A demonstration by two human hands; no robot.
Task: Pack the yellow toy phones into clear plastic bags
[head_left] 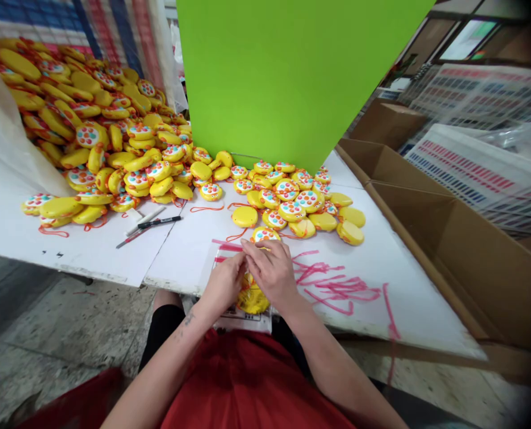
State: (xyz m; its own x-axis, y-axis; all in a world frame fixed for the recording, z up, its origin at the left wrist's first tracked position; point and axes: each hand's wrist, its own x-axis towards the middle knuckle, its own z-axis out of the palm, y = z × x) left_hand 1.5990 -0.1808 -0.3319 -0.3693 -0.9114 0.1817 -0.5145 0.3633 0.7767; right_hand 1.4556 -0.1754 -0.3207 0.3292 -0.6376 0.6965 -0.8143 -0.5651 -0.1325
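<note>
At the table's near edge, my left hand (pixel 227 280) and my right hand (pixel 272 271) meet with fingers closed at the top of a clear plastic bag (pixel 246 285). A yellow toy (pixel 253 301) lies in the bag, below my fingers. Under it is a flat, clear packet with dark print (pixel 247 322), partly hidden by my hands and the bag. Just beyond my fingertips sits another yellow toy with coloured dots on a white face (pixel 265 234). My fingertips overlap, so the exact pinch is hard to see.
Several similar toys (pixel 287 190) lie before a tall green panel (pixel 287 77). A large heap (pixel 82 134) spills from a sack at left. Pens (pixel 158 222) lie left of centre. Pink marks (pixel 332 280) streak the white tabletop (pixel 364 256). Cardboard boxes (pixel 453 250) stand right.
</note>
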